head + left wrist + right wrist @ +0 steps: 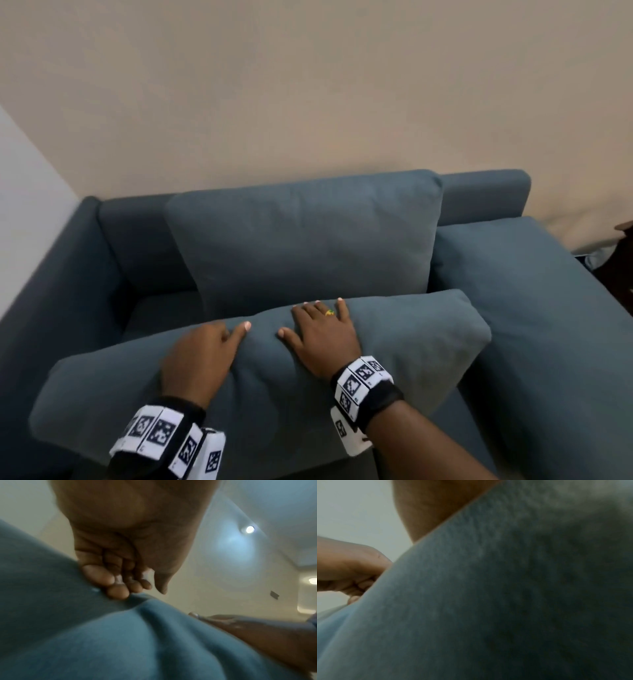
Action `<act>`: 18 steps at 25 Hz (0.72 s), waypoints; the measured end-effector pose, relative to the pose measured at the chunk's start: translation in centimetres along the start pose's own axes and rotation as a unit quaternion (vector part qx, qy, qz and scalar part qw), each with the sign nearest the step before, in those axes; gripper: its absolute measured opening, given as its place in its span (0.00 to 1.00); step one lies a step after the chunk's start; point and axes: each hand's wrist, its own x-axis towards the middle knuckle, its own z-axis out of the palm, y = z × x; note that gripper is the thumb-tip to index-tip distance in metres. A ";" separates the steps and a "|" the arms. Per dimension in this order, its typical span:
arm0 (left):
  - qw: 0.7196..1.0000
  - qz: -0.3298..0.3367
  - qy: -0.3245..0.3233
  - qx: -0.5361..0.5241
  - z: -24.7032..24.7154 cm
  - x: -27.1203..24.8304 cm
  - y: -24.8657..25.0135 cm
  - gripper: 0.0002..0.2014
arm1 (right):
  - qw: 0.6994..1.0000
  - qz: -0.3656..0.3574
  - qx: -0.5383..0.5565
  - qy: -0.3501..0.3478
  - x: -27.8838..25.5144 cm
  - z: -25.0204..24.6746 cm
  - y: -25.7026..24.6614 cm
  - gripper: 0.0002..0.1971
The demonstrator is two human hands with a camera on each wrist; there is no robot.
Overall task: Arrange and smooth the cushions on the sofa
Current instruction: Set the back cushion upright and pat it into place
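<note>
A teal cushion [411,349] lies slanted across the sofa seat, in front of an upright back cushion [308,240] of the same fabric. My left hand [222,334] sits on its upper ridge near the middle, fingers curled into the fabric and thumb stretched right. In the left wrist view the curled fingertips [118,592] dig into a fold of the cushion [120,642]. My right hand [322,329] lies flat just to the right, fingers spread and pressing down. The right wrist view is filled by blurred cushion fabric [488,601], with the left hand [351,572] at the side.
The sofa's left armrest [61,274] runs along a wall. A wide seat section [531,291] extends on the right. Dark furniture [620,260] shows at the right edge. A plain beige wall stands behind the sofa back.
</note>
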 end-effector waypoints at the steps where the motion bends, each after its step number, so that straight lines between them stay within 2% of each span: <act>1: 0.995 0.069 0.059 0.045 -0.2 0.4 -1.0 0.23 | 1.000 0.002 -0.004 0.003 0.1 -0.2 0.1 0.38; 2: 0.985 0.117 0.089 0.092 -0.3 0.8 -2.0 0.19 | 1.000 0.009 -0.012 0.003 0.2 -0.4 0.2 0.41; 3: 0.978 0.129 0.079 0.143 -0.4 1.2 -3.4 0.22 | 1.000 0.014 -0.020 0.006 0.5 -0.4 0.3 0.43; 4: 0.976 0.110 0.035 0.183 -0.6 1.5 -5.0 0.29 | 0.999 0.021 -0.025 0.013 0.8 -0.4 0.1 0.43; 6: 0.973 0.077 0.007 0.218 -1.2 1.9 -8.9 0.37 | 0.998 0.032 -0.048 0.036 1.3 -0.4 0.3 0.43; 9: 0.981 0.035 0.032 0.188 -3.7 1.3 -14.9 0.35 | 0.994 0.068 -0.072 0.036 2.3 -0.3 -1.5 0.41; 11: 0.989 -0.026 0.048 0.136 -5.0 0.7 -18.6 0.32 | 0.994 0.078 -0.065 0.029 2.9 0.1 -4.2 0.37; 13: 0.994 -0.090 0.054 0.039 -5.6 0.3 -21.7 0.27 | 0.997 0.052 -0.059 0.017 3.1 0.9 -8.5 0.41; 14: 0.992 -0.111 0.049 -0.045 -5.8 0.3 -22.2 0.26 | 0.997 0.031 -0.066 0.009 3.0 1.5 -10.7 0.44; 16: 0.970 -0.119 0.038 -0.210 -6.1 0.3 -23.6 0.25 | 0.996 -0.022 -0.082 -0.013 3.1 3.4 -16.2 0.48; 18: 0.965 -0.083 0.021 -0.248 -6.2 0.5 -24.4 0.23 | 0.994 -0.082 -0.076 -0.014 3.8 3.9 -21.5 0.44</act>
